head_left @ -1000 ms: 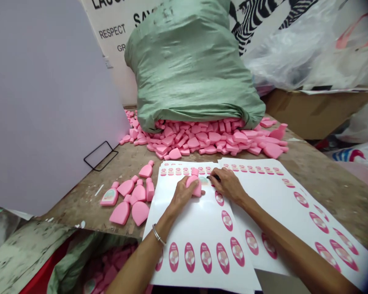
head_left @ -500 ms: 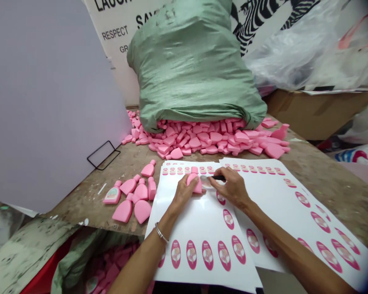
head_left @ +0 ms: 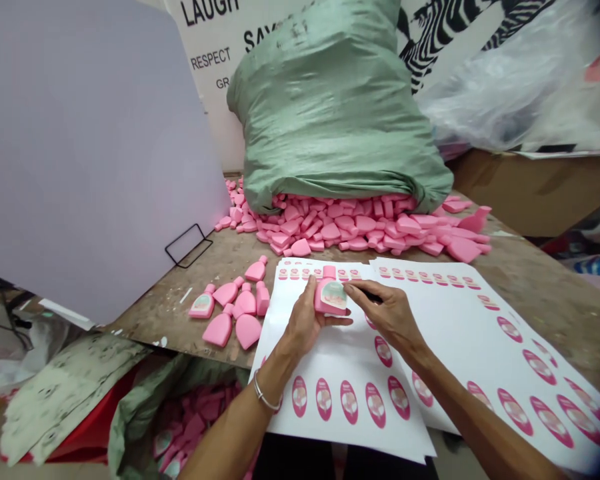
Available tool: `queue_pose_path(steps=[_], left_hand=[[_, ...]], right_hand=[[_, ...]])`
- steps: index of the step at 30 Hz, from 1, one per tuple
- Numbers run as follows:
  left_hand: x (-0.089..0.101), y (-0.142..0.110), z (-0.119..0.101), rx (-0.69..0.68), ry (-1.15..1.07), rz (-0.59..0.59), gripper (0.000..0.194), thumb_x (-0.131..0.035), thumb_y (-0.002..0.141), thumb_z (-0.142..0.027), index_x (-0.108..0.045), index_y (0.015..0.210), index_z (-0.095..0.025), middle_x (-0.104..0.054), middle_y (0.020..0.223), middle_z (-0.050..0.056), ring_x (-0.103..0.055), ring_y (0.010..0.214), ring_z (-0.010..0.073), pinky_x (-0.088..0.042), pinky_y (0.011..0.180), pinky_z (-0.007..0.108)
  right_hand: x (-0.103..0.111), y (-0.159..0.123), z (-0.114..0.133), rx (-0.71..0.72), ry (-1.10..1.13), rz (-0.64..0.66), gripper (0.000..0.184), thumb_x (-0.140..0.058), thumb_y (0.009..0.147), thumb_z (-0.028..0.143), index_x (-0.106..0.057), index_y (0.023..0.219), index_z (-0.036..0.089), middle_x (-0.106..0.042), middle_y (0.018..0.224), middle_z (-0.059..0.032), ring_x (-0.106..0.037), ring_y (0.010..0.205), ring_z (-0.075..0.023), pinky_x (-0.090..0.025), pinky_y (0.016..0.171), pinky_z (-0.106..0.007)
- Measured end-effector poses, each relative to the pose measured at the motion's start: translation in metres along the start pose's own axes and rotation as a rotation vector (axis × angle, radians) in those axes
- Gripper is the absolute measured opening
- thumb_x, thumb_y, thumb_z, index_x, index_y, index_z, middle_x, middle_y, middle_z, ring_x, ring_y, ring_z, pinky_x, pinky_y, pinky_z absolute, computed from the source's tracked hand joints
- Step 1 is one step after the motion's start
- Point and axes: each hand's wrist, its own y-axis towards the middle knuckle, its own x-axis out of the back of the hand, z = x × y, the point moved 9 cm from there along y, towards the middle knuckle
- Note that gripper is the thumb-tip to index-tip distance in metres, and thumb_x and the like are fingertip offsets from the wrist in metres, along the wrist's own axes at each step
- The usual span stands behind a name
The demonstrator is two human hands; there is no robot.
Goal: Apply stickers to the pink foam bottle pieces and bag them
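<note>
Pink plastic bottle [head_left: 325, 300] up in the person's left hand [head_left: 305, 327], and there it was, held over the top of the left label sheet [head_left: 340, 413] with an oval label [head_left: 334, 295] lying across its front! Left fingers [head_left: 310, 293] curled firmly around the bottle's side. Right hand [head_left: 385, 313] came in close, its fingers [head_left: 360, 291] pressed together at the label's edge, pinching a slim dark tool [head_left: 373, 297], mostly hidden and impossible to name. Beside that sheet lay the right label sheet [head_left: 480, 333], printed with rows of pink ovals. Over on the counter [head_left: 150, 327], a small cluster of pink bottles [head_left: 237, 310] sat left of the sheets, one labelled bottle [head_left: 203, 305] among them. Farther back, a big heap of unlabelled bottles [head_left: 350, 230] spread from the mouth of a green woven sack [head_left: 335, 113], right up against it. Lilac board [head_left: 80, 147] stood at the left, propped on a black wire stand [head_left: 187, 245].
</note>
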Motion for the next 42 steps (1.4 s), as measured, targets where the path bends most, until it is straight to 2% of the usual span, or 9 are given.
queue_pose_path(steps=[7,18,23,28,34,36,37,39,42], left_hand=[[-0.001,-0.006,-0.009,-0.002,0.016,0.03,0.053,-0.039,0.092,-0.053,-0.066,0.098,-0.008,-0.068,0.09,0.013,-0.066,0.068,0.0206,-0.058,0.069,0.044],[0.0,-0.007,-0.012,-0.02,0.049,0.064,0.054,-0.041,0.09,-0.055,-0.065,0.096,-0.007,-0.066,0.083,0.011,-0.064,0.068,0.0205,-0.058,0.065,0.042],[-0.009,-0.012,-0.019,-0.073,0.093,0.159,0.034,-0.071,0.074,-0.032,-0.058,0.099,-0.013,-0.061,0.087,0.004,-0.062,0.074,0.0168,-0.058,0.072,0.042],[-0.011,-0.015,-0.018,-0.09,0.126,0.191,0.035,-0.069,0.076,-0.024,-0.055,0.106,-0.013,-0.06,0.098,0.007,-0.06,0.082,0.0153,-0.056,0.078,0.04],[-0.016,-0.035,-0.011,-0.022,0.202,0.296,0.035,-0.065,0.079,-0.025,-0.053,0.109,-0.013,-0.061,0.098,0.009,-0.062,0.086,0.019,-0.056,0.08,0.043],[0.001,-0.043,-0.019,-0.046,0.324,0.231,0.036,-0.061,0.082,-0.03,-0.052,0.113,-0.014,-0.063,0.103,0.012,-0.063,0.089,0.0213,-0.055,0.08,0.042],[0.017,-0.045,-0.029,-0.087,0.431,0.136,0.036,-0.059,0.083,-0.031,-0.052,0.114,-0.014,-0.064,0.106,0.013,-0.063,0.091,0.0224,-0.054,0.082,0.042],[0.061,-0.051,-0.058,-0.219,0.722,-0.15,0.039,-0.056,0.083,-0.033,-0.051,0.118,-0.016,-0.063,0.113,0.014,-0.061,0.1,0.0257,-0.049,0.09,0.043],[0.117,-0.061,-0.1,-0.394,1.184,-0.526,0.046,-0.051,0.083,-0.026,-0.047,0.127,-0.016,-0.056,0.128,0.016,-0.051,0.119,0.0308,-0.039,0.101,0.048]], right_hand=[[-0.002,-0.001,0.014,0.069,-0.065,0.036,0.02,-0.063,0.081,0.039,-0.073,0.085,0.022,-0.072,0.086,-0.0038,-0.065,0.078,-0.0197,-0.052,0.072,-0.033],[-0.005,-0.001,0.018,0.116,-0.107,0.013,0.018,-0.063,0.081,0.039,-0.073,0.085,0.023,-0.071,0.085,-0.0041,-0.064,0.078,-0.0196,-0.051,0.073,-0.034],[-0.006,0.0,0.014,0.146,-0.137,0.007,0.019,-0.061,0.083,0.039,-0.072,0.084,0.023,-0.071,0.084,-0.0043,-0.063,0.077,-0.0187,-0.051,0.073,-0.033],[0.003,0.005,0.009,0.117,-0.273,-0.067,0.027,-0.062,0.081,0.045,-0.07,0.09,0.021,-0.071,0.089,-0.0066,-0.064,0.083,-0.0213,-0.051,0.08,-0.038],[-0.026,0.015,-0.024,-0.039,-0.059,0.198,0.054,-0.067,0.074,0.051,-0.057,0.119,0.023,-0.063,0.119,-0.0063,-0.062,0.105,-0.0222,-0.051,0.091,-0.037],[-0.031,0.03,-0.042,-0.043,-0.112,0.198,0.05,-0.064,0.076,0.051,-0.059,0.117,0.022,-0.065,0.116,-0.0072,-0.063,0.103,-0.0227,-0.052,0.089,-0.037],[-0.033,0.042,-0.05,-0.023,-0.195,0.184,0.048,-0.062,0.078,0.05,-0.059,0.116,0.021,-0.066,0.114,-0.0078,-0.064,0.1,-0.0227,-0.052,0.087,-0.037],[-0.045,0.069,-0.059,0.06,-0.431,0.189,0.042,-0.058,0.083,0.043,-0.058,0.117,0.019,-0.066,0.113,-0.0093,-0.063,0.099,-0.023,-0.051,0.085,-0.037],[-0.082,0.114,-0.062,0.185,-0.683,0.265,0.045,-0.057,0.082,0.025,-0.053,0.125,0.016,-0.063,0.119,-0.0133,-0.058,0.108,-0.0264,-0.046,0.088,-0.038]])
